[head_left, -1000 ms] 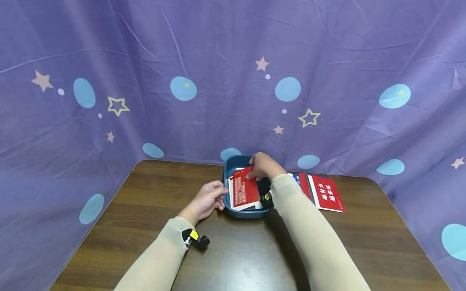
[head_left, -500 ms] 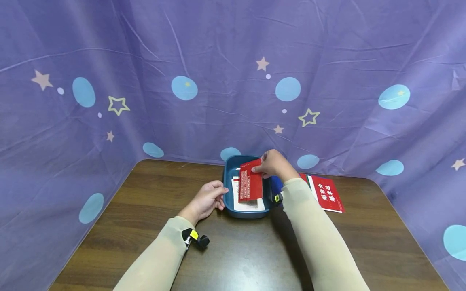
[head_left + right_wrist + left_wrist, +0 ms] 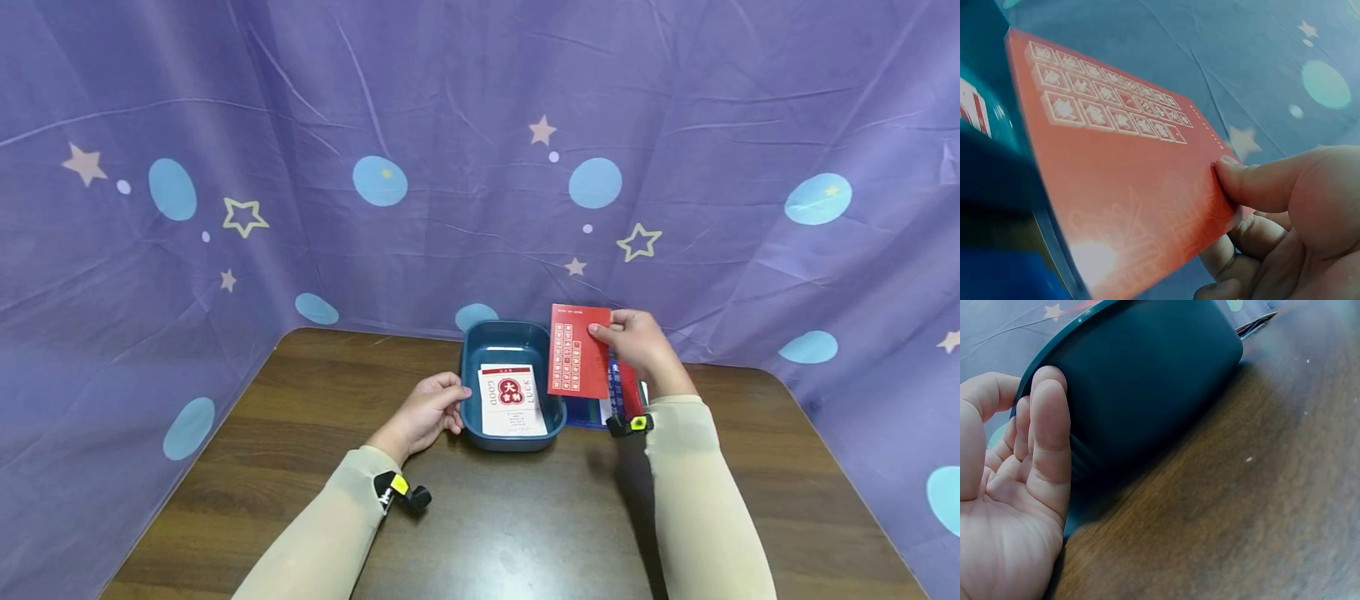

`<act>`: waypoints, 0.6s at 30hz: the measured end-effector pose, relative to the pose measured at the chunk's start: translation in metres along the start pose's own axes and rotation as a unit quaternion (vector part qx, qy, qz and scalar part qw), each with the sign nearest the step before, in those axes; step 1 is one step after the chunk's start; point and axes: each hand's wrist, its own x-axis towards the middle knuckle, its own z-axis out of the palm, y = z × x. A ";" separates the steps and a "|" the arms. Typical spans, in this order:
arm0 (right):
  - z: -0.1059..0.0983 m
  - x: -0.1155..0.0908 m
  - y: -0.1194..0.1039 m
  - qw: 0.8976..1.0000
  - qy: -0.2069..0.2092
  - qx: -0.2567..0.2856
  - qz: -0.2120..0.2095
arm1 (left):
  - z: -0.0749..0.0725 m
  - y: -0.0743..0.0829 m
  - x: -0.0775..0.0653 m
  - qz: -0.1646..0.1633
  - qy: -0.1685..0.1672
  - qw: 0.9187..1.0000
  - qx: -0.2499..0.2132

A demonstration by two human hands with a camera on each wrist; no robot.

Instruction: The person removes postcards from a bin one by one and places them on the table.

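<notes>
My left hand [image 3: 426, 410] grips the left rim of a dark teal plastic bin [image 3: 513, 444], thumb at the rim and fingers along the outside wall [image 3: 1147, 381]. Inside the bin lies a white card [image 3: 514, 417] with red print reading GOOD LUCK, maybe on others. My right hand [image 3: 639, 343] pinches a red card [image 3: 564, 358] by its upper right edge, thumb on the front face. Rows of small white-outlined boxes cover part of the card [image 3: 1116, 169]. It hangs upright in the air, just right of the bin and above a row of cards.
Several blue and red cards [image 3: 630, 390] lie on the wooden table [image 3: 480, 517] right of the bin, partly hidden by my right hand and sleeve. A purple curtain [image 3: 450, 250] with stars and ovals hangs behind the table's far edge.
My right hand has lifted the red card out of the bin and carried it to the right. The white GOOD LUCK card in the bin is now uncovered. My left hand stays on the rim.
</notes>
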 end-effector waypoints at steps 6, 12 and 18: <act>-0.024 -0.012 0.012 0.998 0.021 -0.064 -0.008 | -0.002 -0.001 0.000 0.004 0.002 1.000 0.002; -0.043 -0.022 0.016 0.992 0.021 -0.120 -0.035 | -0.003 -0.003 0.001 0.004 -0.006 1.000 -0.001; -0.063 -0.031 0.019 0.992 0.024 -0.127 0.001 | -0.001 -0.003 0.002 0.001 0.000 1.000 -0.001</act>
